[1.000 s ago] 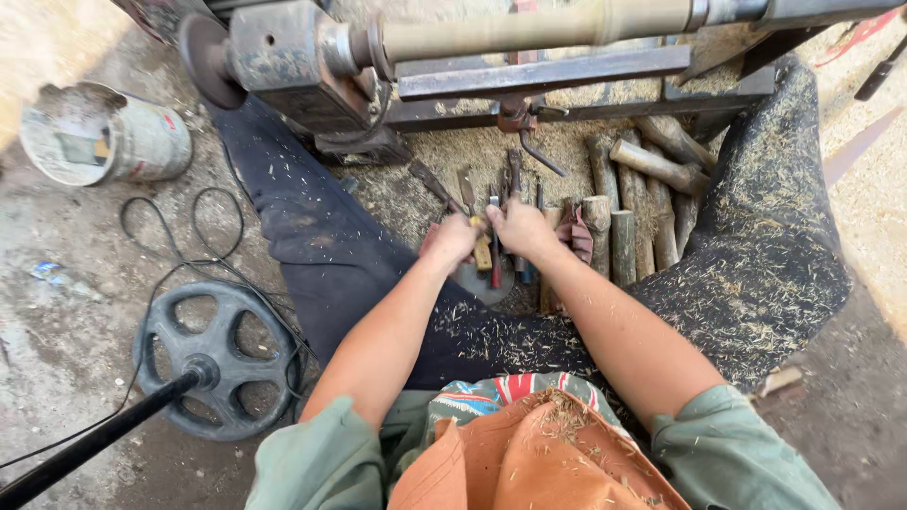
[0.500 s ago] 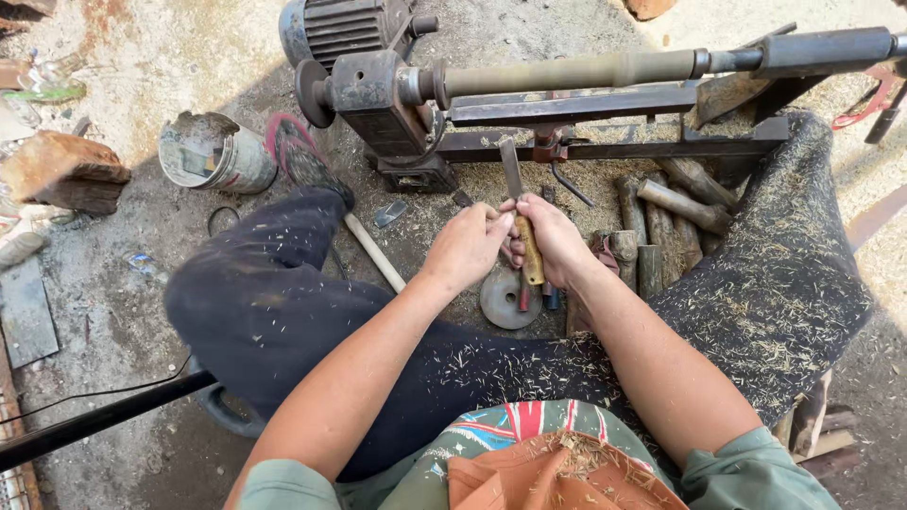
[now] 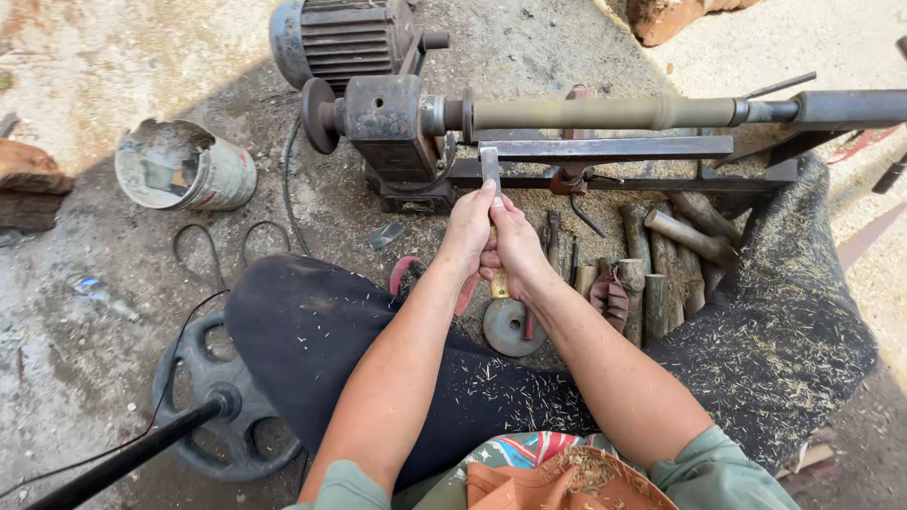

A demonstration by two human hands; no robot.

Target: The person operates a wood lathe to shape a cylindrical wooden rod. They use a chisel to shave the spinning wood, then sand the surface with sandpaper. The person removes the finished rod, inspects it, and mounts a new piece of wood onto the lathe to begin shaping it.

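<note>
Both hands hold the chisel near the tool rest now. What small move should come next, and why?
Probably lay the chisel blade flat on the tool rest bar. The left hand and right hand hold it together, blade tip up at the bar's left end, just below the wooden spindle, apparently not touching it yet. Resting first should steady it.

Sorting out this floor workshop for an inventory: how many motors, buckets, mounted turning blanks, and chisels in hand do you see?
Electric motor: 1
Bucket: 1
Wooden blank mounted on the lathe: 1
Chisel, gripped by left hand and right hand: 1
Total: 4
</note>
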